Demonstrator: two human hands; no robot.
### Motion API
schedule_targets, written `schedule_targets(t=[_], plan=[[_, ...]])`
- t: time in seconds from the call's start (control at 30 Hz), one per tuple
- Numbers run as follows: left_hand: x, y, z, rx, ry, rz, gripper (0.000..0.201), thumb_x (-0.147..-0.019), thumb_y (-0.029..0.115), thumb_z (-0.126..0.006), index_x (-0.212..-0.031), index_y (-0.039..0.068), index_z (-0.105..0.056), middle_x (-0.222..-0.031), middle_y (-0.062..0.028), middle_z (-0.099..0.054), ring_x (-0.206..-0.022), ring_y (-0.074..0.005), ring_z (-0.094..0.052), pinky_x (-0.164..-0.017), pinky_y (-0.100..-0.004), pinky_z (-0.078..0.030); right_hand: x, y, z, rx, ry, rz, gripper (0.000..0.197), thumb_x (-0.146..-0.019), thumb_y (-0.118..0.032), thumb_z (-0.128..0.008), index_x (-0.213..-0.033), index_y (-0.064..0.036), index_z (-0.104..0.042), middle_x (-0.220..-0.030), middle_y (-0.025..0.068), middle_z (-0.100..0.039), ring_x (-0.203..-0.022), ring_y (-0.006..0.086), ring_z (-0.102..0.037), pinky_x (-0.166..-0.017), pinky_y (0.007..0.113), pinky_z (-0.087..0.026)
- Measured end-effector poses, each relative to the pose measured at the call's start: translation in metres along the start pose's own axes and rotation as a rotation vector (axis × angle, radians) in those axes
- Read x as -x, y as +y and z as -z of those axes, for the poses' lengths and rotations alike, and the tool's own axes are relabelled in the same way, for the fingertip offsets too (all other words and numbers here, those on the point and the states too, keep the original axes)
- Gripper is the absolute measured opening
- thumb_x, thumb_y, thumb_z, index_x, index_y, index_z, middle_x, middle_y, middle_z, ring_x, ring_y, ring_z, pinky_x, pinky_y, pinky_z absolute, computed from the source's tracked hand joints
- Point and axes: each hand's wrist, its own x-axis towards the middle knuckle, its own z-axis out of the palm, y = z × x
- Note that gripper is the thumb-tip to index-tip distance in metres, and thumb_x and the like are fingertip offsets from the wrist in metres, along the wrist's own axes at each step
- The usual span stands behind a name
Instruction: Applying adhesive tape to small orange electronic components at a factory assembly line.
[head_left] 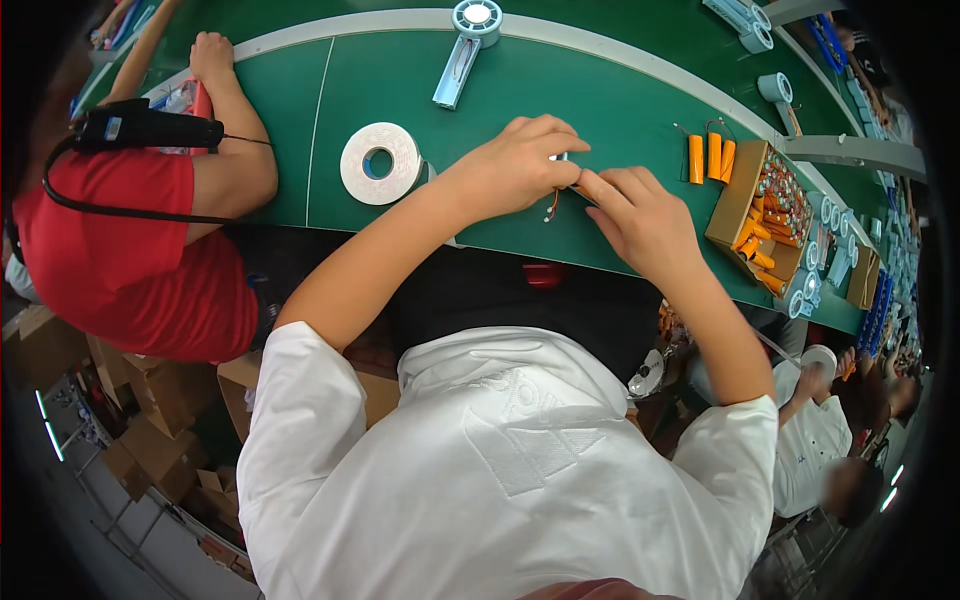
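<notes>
In the head view, the left hand (520, 165) and right hand (645, 212) meet over the green table (390, 85), fingers closed around a small wired part (553, 205), mostly hidden. A white tape roll (355, 165) sits leftward; orange cylinders (714, 156) lie rightward, beside a cardboard box (733, 203).

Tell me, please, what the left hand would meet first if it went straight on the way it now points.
The left hand would probably meet the right hand first, which lies just ahead; whether the two touch is hard to tell.
</notes>
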Motion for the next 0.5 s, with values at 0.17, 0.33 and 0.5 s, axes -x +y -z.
schedule_targets(t=[0.17,0.33,0.5], plan=[[0.001,-0.004,-0.001,-0.015,-0.051,0.012,0.016,-0.08,0.004,-0.078,-0.092,0.013,-0.071,-0.13,0.0014,-0.066,-0.125,-0.0242,-0.057,-0.105,-0.04,-0.048,-0.002,0.004,0.002,0.046,-0.124,-0.002,0.046,-0.084,-0.016,-0.079,-0.128,-0.0205,-0.065,-0.106,0.0003,-0.061,-0.093,0.0178,-0.062,-0.063,0.028,-0.054],[-0.004,0.0,0.007,0.009,-0.095,0.022,0.016,-0.081,0.005,-0.078,-0.093,0.013,-0.071,-0.129,0.0009,-0.066,-0.123,-0.0239,-0.058,-0.105,-0.0395,-0.049,-0.006,0.003,0.005,0.077,-0.155,0.018,0.045,-0.083,-0.016,-0.08,-0.126,-0.0175,-0.065,-0.103,0.0014,-0.059,-0.091,0.0188,-0.063,-0.064,0.029,-0.055],[0.002,-0.007,0.001,0.027,-0.112,-0.01,0.019,-0.081,0.005,-0.078,-0.097,0.013,-0.072,-0.129,0.0008,-0.066,-0.124,-0.024,-0.057,-0.106,-0.0392,-0.049,-0.011,0.004,-0.016,0.14,-0.234,0.065,0.043,-0.083,-0.017,-0.08,-0.123,-0.0131,-0.067,-0.111,0.0017,-0.062,-0.1,0.0194,-0.065,-0.067,0.028,-0.056]])
